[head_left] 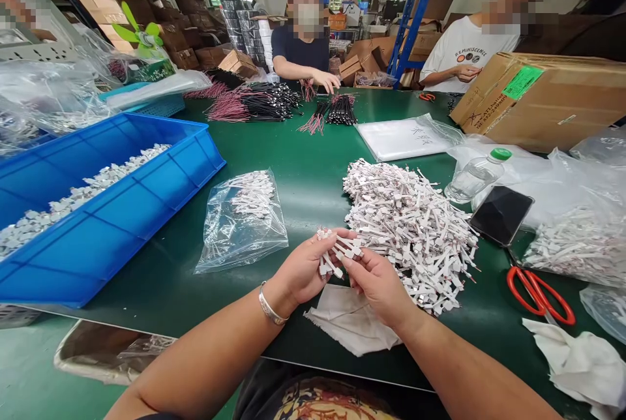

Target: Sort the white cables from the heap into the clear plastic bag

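My left hand is closed round a small bunch of white strip-shaped parts, held just above the green table. My right hand meets it from the right, its fingers pinching the same bunch. A silver bracelet sits on my left wrist. Just beyond my hands lies a large pile of the same white parts. A clear plastic bag with a few such parts lies to the left of the pile. White cloth lies under my hands.
A blue crate with white parts stands at left. A phone, a bottle, red scissors and bags of parts are at right, a cardboard box behind. Across the table, two people handle wire bundles.
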The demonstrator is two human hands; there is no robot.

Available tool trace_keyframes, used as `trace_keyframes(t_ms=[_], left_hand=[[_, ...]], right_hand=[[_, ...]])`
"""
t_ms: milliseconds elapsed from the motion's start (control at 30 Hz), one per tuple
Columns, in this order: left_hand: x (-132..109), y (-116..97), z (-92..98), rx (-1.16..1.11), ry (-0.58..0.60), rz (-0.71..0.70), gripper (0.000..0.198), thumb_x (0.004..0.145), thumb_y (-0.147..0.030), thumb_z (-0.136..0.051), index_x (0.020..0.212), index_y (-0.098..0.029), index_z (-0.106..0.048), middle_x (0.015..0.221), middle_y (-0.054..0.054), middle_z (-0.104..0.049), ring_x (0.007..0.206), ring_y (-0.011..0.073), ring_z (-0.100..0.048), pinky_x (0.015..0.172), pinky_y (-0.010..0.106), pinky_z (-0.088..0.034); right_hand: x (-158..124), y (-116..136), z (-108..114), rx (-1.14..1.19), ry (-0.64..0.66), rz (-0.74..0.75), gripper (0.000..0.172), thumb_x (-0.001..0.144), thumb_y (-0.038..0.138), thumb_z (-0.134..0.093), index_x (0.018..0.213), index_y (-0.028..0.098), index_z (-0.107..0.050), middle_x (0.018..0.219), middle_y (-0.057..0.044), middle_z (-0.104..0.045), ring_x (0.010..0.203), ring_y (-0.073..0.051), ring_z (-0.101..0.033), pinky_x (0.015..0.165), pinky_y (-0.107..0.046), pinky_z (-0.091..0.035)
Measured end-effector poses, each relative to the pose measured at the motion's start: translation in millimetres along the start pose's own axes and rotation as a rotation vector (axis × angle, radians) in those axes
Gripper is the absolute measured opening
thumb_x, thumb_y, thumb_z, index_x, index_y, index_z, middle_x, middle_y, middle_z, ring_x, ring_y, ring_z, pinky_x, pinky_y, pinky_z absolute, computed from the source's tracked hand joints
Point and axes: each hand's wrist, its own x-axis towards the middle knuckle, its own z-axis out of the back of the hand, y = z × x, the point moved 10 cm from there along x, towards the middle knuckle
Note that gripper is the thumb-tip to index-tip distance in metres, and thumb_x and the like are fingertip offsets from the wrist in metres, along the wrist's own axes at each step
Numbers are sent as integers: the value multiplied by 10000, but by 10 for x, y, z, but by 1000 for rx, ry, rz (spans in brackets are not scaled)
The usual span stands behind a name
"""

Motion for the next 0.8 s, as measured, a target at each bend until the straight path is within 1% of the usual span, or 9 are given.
trace_keyframes(t_ms=[100,233,267,333,433,500,567,700,800], left_hand=[[-1,-14,-4,-30,-3,-6,230,841,-287,-551,991,-147,-656,962,95,-654,731,158,-603,661,288,-478],[-2,-66,3,-43,-18,-34,221,823,-282,-581,967,-133,-661,978,102,-659,769,168,-616,696,289,-479],[-2,-77,7,-43,-19,-37,224,824,-283,-582,972,-133,-659,1000,104,-655,787,172,-617,702,288,-478],[-2,-98,19,-47,-25,-45,226,829,-285,-575,983,-138,-654,1056,104,-642,842,183,-615,728,290,-476],[-10,-127,43,-50,-40,-64,214,842,-279,-559,978,-141,-651,1124,101,-617,922,193,-600,800,301,-463],[-16,-134,49,-39,-44,-71,216,852,-280,-545,981,-140,-648,1154,101,-602,938,194,-592,811,302,-459],[-16,-126,42,-26,-38,-70,228,856,-287,-538,998,-141,-641,1162,102,-594,918,192,-594,775,298,-467],[-10,-80,5,-24,-6,-47,247,851,-295,-541,1009,-131,-635,1058,111,-630,825,179,-605,684,282,-474],[-9,-61,17,-40,-22,-42,219,841,-288,-556,982,-142,-640,1128,103,-608,816,172,-608,664,275,-474]], right_hand=[[-3,21,26,-24,-25,13,259,832,429,-545,834,173,-585,562,40,-483,513,-90,-417,478,-211,-336],[-8,12,30,1,-32,-13,285,813,456,-560,836,173,-583,584,30,-511,528,-97,-451,482,-210,-359],[-12,2,12,12,-18,-28,291,809,462,-564,825,172,-583,584,30,-517,518,-93,-454,480,-209,-360],[-28,-30,-67,17,49,-74,307,802,471,-570,774,165,-574,579,28,-534,483,-79,-457,458,-203,-348],[-72,-78,-203,12,166,-157,334,797,476,-569,701,158,-544,573,21,-563,436,-63,-461,400,-183,-288],[-88,-85,-234,35,189,-189,334,793,472,-573,690,157,-535,576,18,-580,431,-60,-472,386,-173,-263],[-88,-83,-232,65,186,-199,327,780,467,-588,690,156,-536,581,19,-592,434,-58,-484,392,-170,-267],[-62,-102,-175,122,128,-201,332,759,481,-601,706,157,-554,569,28,-592,424,-54,-485,398,-174,-266],[-47,-146,-139,159,80,-219,336,740,487,-618,716,155,-564,552,34,-586,411,-53,-477,396,-174,-261]])
